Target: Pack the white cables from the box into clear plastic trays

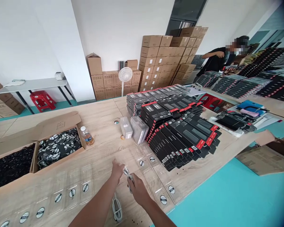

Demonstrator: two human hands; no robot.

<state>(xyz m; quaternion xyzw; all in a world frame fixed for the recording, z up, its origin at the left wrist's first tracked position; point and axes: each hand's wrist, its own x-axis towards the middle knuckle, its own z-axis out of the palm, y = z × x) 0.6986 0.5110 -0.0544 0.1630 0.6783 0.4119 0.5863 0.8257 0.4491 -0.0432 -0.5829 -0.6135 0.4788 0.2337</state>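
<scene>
My right hand (138, 189) is closed round a bundled white cable (130, 178) above the wooden table. Just left of it, my left hand (117, 170) has its fingers curled at the upper end of the same cable; its fingertips are partly hidden. Below my hands another coiled white cable (117, 209) lies on the tabletop. Clear plastic trays with round black-and-white labels stand in a row at left, one label (85, 187) being nearest my left forearm. More labelled clear trays (142, 163) lie to the right of my hands.
Stacked black-and-red packages (180, 135) and clear plastic cases (139, 129) stand ahead. At left are a carton of round labels (59, 146), a carton of small black parts (13, 164) and a bottle (87, 136). A person (217, 60) works at the far right table.
</scene>
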